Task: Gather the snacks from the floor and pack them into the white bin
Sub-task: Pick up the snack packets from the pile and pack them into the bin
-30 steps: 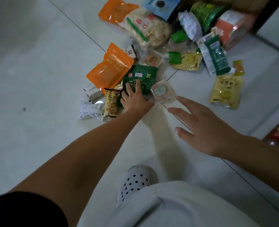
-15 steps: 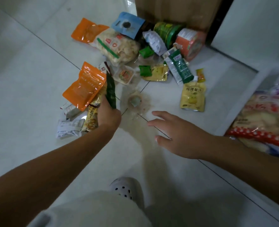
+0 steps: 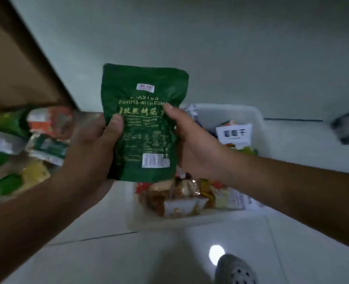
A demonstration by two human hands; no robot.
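Green peanut bag (image 3: pixel 145 124) is up in the air, upright, print facing the camera, held right over the near half of the white bin (image 3: pixel 259 119). Both hands are on it: left hand (image 3: pixel 91 152) clamps the left edge with the thumb across the front, right hand (image 3: pixel 194 144) pinches the right edge the same way, fingers hidden behind.

By my read this is the carry-and-drop step for 1 snack, with the placing not yet done. The next move calls for lowering the bag and laying it flat, then letting go with both hands.

Room is the question. The near end of the bin is stacked with clear packs of brown snacks (image 3: pixel 175 197) close to the rim, and a white packet (image 3: pixel 234 133) stands toward the far end; the gap between them looks like the best spot.

Off to the left, a blurred heap of snacks (image 3: pixel 26 140) waits on the floor under a brown panel (image 3: pixel 16 58). A grey shoe (image 3: pixel 234 271) sits near the bottom edge, apart from the bin.
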